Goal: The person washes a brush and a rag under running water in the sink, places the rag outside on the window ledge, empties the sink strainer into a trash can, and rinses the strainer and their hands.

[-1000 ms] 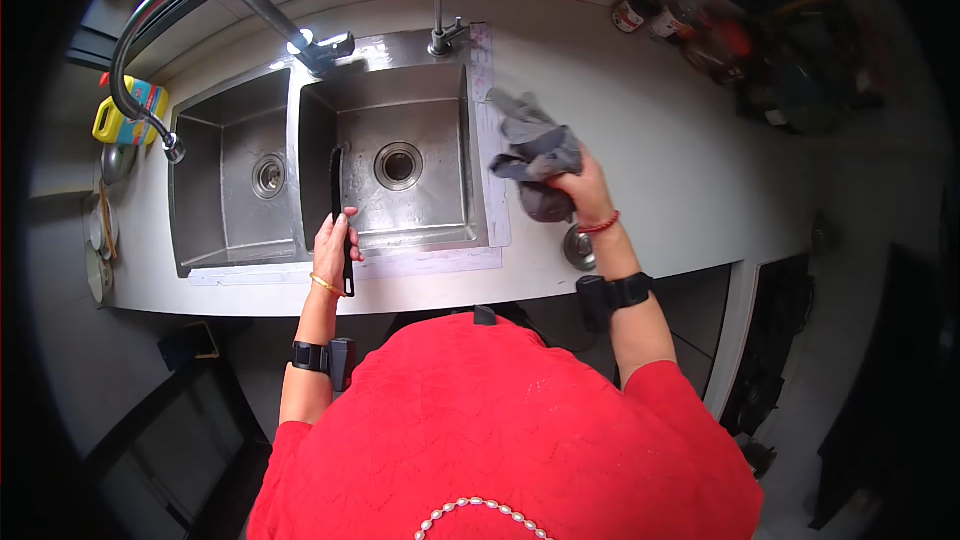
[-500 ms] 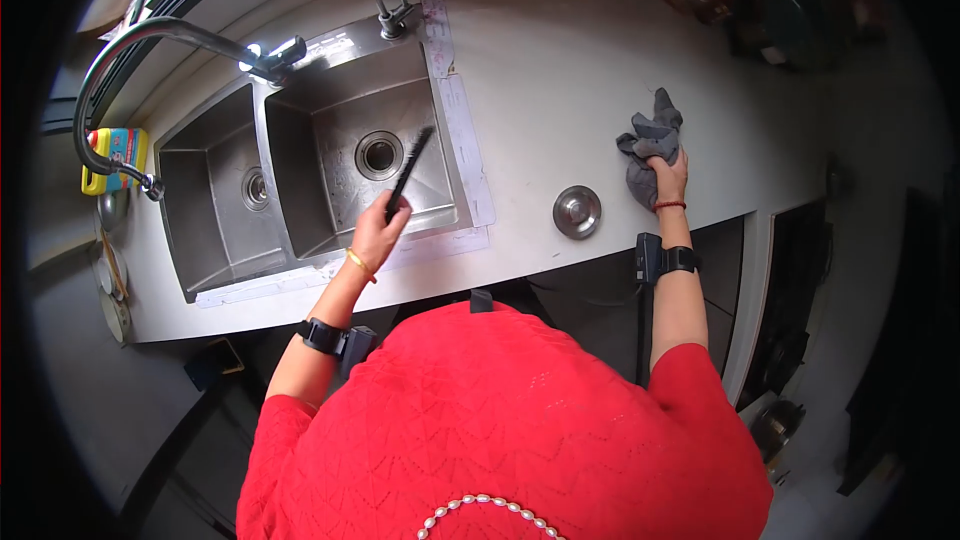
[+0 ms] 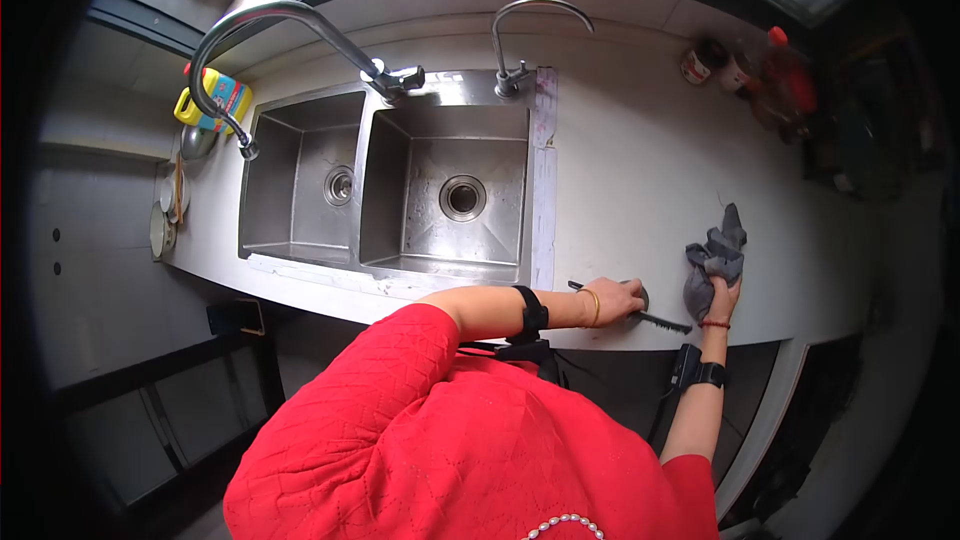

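My left hand (image 3: 620, 298) is closed round a slim black brush (image 3: 668, 323), whose bristled end points right along the counter's front edge. The same hand's fingers reach over a round metal lid-like disc (image 3: 643, 290), mostly hidden behind them. To the right, my right hand (image 3: 726, 298) is closed on a bunched grey cloth (image 3: 718, 258) that lies on the white counter (image 3: 630, 180). Only a short gap separates the two hands.
The double steel sink (image 3: 365, 210) lies left of my hands, with a tall faucet (image 3: 290, 10) and a thinner tap (image 3: 500, 40) behind it. A yellow bottle (image 3: 225, 95) stands far left. Jars (image 3: 700, 62) and red-capped bottles (image 3: 785, 75) stand at the back right.
My left hand has swung right with the brush, from over the sink to the metal disc. My right hand still grips the cloth. The view has shifted.
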The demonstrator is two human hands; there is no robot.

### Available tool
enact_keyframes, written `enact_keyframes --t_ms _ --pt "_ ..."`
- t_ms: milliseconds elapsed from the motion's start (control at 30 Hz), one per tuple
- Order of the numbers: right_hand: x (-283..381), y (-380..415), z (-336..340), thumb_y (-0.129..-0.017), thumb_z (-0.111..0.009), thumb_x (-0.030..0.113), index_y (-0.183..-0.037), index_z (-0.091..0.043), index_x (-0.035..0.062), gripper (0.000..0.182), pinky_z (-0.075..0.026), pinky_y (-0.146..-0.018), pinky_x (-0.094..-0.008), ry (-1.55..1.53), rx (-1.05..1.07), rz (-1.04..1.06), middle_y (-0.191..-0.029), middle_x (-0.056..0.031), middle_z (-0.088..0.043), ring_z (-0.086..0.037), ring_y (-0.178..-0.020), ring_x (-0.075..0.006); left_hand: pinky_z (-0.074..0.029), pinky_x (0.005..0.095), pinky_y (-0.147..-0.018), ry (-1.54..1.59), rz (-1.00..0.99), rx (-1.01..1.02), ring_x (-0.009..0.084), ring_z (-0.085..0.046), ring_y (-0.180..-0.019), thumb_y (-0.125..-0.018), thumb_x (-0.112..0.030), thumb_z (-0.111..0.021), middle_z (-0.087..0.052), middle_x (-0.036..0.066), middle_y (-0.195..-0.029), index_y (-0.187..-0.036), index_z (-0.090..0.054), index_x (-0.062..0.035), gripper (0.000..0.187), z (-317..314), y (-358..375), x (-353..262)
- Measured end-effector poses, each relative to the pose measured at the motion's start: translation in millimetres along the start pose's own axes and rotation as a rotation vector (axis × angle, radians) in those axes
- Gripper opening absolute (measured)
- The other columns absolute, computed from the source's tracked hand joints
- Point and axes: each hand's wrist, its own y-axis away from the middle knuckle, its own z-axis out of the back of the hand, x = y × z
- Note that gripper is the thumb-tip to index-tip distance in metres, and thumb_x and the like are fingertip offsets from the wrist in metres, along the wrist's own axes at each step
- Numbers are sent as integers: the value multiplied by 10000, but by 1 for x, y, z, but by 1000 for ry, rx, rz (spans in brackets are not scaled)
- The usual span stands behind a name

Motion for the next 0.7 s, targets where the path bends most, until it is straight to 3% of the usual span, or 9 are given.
enact_keyframes --t_ms 267,433,600,700 --pt "19 4 -6 -679 -605 17 -1061 -506 0 395 -393 -843 -275 -148 114 -17 -1000 -70 -540 -512 -913 -180 -502 366 -537 -111 -47 -84 284 -587 -626 -774 -110 -459 -428 163 -964 -892 -451 -25 145 1 10 12" --pt "14 2 -7 -689 -597 8 -1069 -494 -7 394 -396 -852 -282 -83 35 8 -1019 -70 -532 -508 -924 -181 -500 363 -553 -30 178 -147 279 -589 -683 -733 -202 -575 -442 143 -950 -979 -450 -55 312 25 50 44" --pt "-5 -5 0 -692 -605 9 -1085 -479 -14 413 -395 -855 -288 -159 133 -48 -1025 -71 -529 -503 -932 -181 -488 398 -589 48 317 -131 294 -589 -743 -686 -291 -647 -431 110 -1056 -1086 -418 -122 490 48 64 46" --pt "5 -2 -2 -688 -614 7 -1088 -475 -14 424 -395 -856 -291 -148 108 -17 -1021 -70 -528 -502 -932 -180 -487 399 -617 42 430 -121 317 -584 -725 -675 -282 -656 -423 129 -1026 -1014 -427 -58 467 55 53 32"
